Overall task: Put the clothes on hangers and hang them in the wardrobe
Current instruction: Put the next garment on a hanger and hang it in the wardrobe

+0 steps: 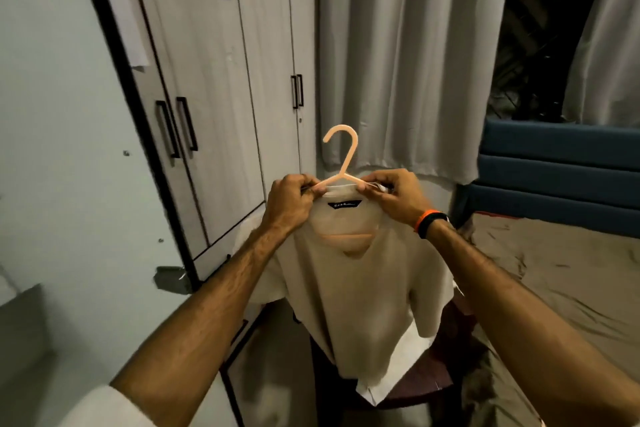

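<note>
You hold a cream T-shirt (349, 288) up in front of you on a peach plastic hanger (341, 163), whose hook stands upright above the collar while its lower bar shows through the neck opening. Your left hand (291, 204) is curled around the left shoulder of the shirt, pinching the fabric and the hanger arm together near the collar. Your right hand (391, 194) pinches the collar edge and the right hanger arm between thumb and fingertips, and that wrist carries a wristband (429, 222) that is orange and black. A dark label sits just inside the back of the collar between your two hands. The shirt hangs freely below, its hem dropping over a dark chair-like piece of furniture that is too dim to make out well. The wardrobe (214, 97) stands to your left with its pale doors closed, black bar handles on them, and a white scrap stuck high on one door. Grey curtains (398, 55) hang behind the hanger. A bed (571, 288) with a rumpled brown sheet lies to your right, backed by a blue padded headboard (561, 163).
</note>
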